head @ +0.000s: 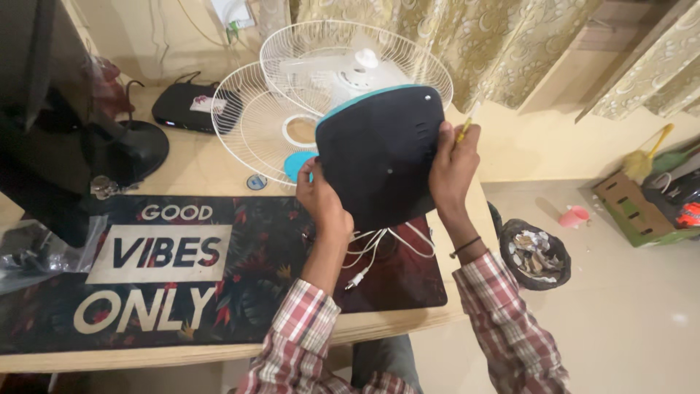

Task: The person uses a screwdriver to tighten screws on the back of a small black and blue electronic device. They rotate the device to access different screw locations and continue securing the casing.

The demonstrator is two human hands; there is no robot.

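Observation:
I hold a table fan tipped on its side, with its dark base underside (379,155) facing me and a teal edge along the top. My left hand (319,195) grips the base's left edge. My right hand (453,164) presses on the right edge while also pinching a yellow-handled screwdriver (465,128). Behind the base are the fan's white motor and rear wire guard (357,66). A loose white front guard (251,120) lies on the desk beside it. The fan's white cord and plug (368,255) hang below the base.
A dark printed desk mat (219,270) covers the wooden desk (204,160). A monitor stand (109,149) and a black box (188,106) sit at the back left. On the floor to the right are a bin of scraps (536,254), a pink cup (574,216) and a cardboard box (633,208).

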